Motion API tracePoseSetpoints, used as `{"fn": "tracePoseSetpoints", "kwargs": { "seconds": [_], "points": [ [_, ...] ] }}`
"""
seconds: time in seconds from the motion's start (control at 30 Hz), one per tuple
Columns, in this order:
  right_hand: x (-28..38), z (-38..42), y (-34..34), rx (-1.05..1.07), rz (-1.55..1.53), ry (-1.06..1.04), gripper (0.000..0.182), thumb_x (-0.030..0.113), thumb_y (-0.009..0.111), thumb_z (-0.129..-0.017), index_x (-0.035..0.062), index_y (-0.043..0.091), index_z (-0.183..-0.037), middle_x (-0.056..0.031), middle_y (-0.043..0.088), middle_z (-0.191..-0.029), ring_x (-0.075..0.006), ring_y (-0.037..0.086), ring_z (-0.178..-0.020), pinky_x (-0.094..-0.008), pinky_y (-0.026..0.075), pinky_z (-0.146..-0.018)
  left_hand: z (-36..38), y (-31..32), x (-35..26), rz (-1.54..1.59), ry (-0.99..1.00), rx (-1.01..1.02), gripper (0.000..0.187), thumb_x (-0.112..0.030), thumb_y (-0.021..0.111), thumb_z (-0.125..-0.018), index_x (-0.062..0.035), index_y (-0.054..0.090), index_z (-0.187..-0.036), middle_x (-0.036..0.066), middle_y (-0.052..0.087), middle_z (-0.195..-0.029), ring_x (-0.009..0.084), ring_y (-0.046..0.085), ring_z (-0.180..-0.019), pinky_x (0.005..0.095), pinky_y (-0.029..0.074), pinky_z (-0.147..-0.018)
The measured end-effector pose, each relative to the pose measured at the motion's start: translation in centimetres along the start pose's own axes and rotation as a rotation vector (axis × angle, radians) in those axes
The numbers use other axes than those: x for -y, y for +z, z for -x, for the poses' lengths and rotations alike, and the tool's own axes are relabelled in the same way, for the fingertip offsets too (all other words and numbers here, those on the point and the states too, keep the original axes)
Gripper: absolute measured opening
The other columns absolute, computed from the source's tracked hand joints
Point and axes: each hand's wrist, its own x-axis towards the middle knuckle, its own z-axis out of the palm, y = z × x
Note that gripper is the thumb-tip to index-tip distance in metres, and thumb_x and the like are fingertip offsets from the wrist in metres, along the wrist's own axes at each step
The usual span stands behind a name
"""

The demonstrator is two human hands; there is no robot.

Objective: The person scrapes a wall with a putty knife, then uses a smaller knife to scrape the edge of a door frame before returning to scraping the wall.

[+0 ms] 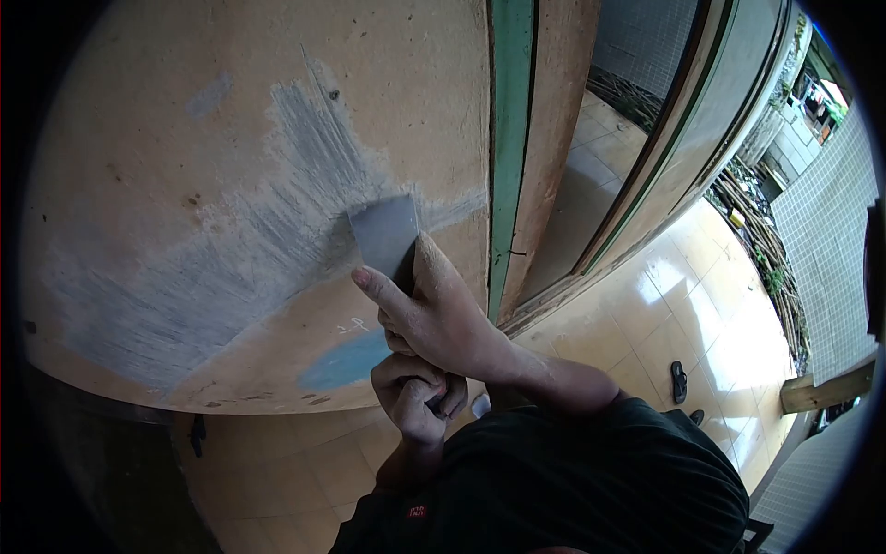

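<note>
A wide scraper has its flat metal blade against a painted wall, on a patch of grey scraped streaks. Behind the blade, my right hand is closed around the tool, its thumb and forefinger stretched along the blade's two sides. Just below, my left hand is wrapped in a fist around the lower end of the handle. Dust coats the fingers of both hands. Most of the handle is hidden by the hands.
A green-edged door frame stands right of the scraped patch. A blue paint patch marks the wall near its lower edge. Glossy tiles cover the floor, where a dark sandal lies. Bundled sticks line the far right.
</note>
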Motion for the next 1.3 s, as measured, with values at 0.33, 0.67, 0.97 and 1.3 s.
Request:
{"fn": "tracePoseSetpoints", "kwargs": {
  "seconds": [0.33, 0.67, 0.97, 1.3],
  "points": [
    [0.4, -0.3, -0.2, -0.035, 0.041, -0.028, 0.027, 0.019, 0.056, -0.093, 0.0008, 0.037, -0.098, 0.0037, 0.039, -0.058, 0.0006, 0.038, -0.046, -0.0188, 0.032, -0.035, -0.6, -0.3, 0.2, -0.1, 0.01, 0.121, 0.009, -0.002, 0.035, -0.078, 0.0002, 0.043, -0.077, 0.004, 0.039, -0.057, 0.0065, 0.028, -0.031, 0.0194, 0.027, -0.028],
    [0.1, -0.8, 0.1, -0.073, 0.124, -0.068, 0.034, 0.02, 0.059, -0.091, -0.0071, 0.04, -0.098, -0.0092, 0.051, -0.066, -0.0101, 0.051, -0.056, -0.0278, 0.041, -0.046, -1.7, -1.0, -0.5, -0.071, -0.01, 0.228, 0.009, -0.002, 0.034, -0.076, -0.0017, 0.043, -0.074, 0.003, 0.037, -0.051, 0.0062, 0.028, -0.03, 0.0202, 0.027, -0.026],
    [-0.2, -0.6, 0.1, -0.053, 0.08, -0.078, 0.029, 0.018, 0.058, -0.092, -0.0014, 0.038, -0.098, 0.0028, 0.044, -0.062, 0.0, 0.041, -0.051, -0.0182, 0.034, -0.04, -1.4, -1.1, -0.3, -0.14, 0.0, 0.171, 0.008, -0.002, 0.035, -0.075, -0.0026, 0.043, -0.074, 0.004, 0.036, -0.05, 0.0072, 0.027, -0.03, 0.0197, 0.025, -0.025],
    [-0.2, -0.6, -0.2, -0.072, 0.148, -0.183, 0.029, 0.019, 0.062, -0.09, -0.001, 0.041, -0.095, 0.0016, 0.044, -0.063, -0.0022, 0.042, -0.052, -0.0199, 0.035, -0.042, -1.1, -0.7, -0.2, -0.143, 0.001, 0.146, 0.009, -0.001, 0.033, -0.074, -0.0034, 0.042, -0.077, 0.006, 0.038, -0.053, 0.0068, 0.025, -0.029, 0.0191, 0.023, -0.025]
  ]
}}
